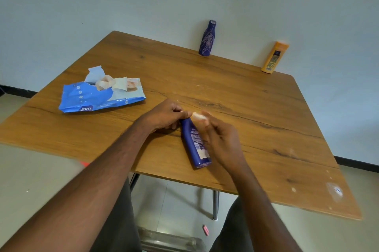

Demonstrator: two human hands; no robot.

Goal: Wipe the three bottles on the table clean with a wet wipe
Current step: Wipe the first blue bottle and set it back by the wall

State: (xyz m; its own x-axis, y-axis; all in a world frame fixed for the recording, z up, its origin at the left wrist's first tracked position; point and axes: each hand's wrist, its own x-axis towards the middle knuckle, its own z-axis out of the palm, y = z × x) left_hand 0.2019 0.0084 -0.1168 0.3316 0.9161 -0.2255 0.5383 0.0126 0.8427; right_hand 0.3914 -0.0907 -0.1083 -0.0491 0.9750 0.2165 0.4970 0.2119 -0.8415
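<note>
A wooden table (256,96) fills most of the view, set against a pale wall (102,5); white scuffs are seen near its right near corner. A blue wet-wipe pack (98,96) is laid on the left part of the table, flap torn open, a wipe sticking up out of the opening.

A dark blue bottle (195,145) is laid on its side near the near edge, centre of the table, base toward the camera, cap end pointing far (label with barcode facing up). Its cap end is gripped by the left hand (166,116), fingers curled around it. A small crumpled wet wipe (198,117) is pinched in the fingers of the right hand (223,143) and pressed at the cap end, just beside the left fingers. The right hand's fingers are blurred, so the exact contact cannot be told.

Two more bottles are stood upright at the far edge against the wall, well apart from the hands: a purple patterned bottle (206,38) at centre, an orange bottle (274,57) to the right.

A small pink object (205,229) is seen on the floor under the table.
</note>
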